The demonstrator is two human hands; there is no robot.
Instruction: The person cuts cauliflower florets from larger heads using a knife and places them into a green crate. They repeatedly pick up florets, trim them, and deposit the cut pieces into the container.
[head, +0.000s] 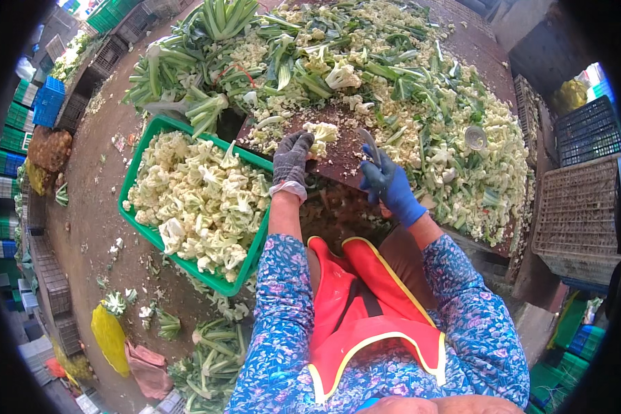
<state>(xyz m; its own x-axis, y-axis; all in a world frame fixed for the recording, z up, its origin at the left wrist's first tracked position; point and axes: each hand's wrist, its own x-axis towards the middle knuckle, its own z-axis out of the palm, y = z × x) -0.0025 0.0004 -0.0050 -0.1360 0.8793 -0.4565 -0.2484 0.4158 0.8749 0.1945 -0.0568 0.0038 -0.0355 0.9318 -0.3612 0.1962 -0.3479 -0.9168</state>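
My left hand [294,158], in a grey knit glove, pinches a cauliflower piece [323,135] over the brown table top [336,155]. My right hand [388,181], in a blue glove, is closed around the handle of a knife [370,145]; its short curved blade points up and left, apart from the piece. To the left, a green plastic crate [186,257] is filled with cauliflower florets [202,191]. Beyond my hands, cauliflower crumbs, stalks and leaves [310,77] are heaped across the table.
Trimmed leafy stalks [212,357] lie at the lower left, near a yellow mesh bag [108,339] and a pink cloth [149,370]. A round clear lid or cup [475,138] rests on the heap. Grey plastic crates [577,207] stand at the right.
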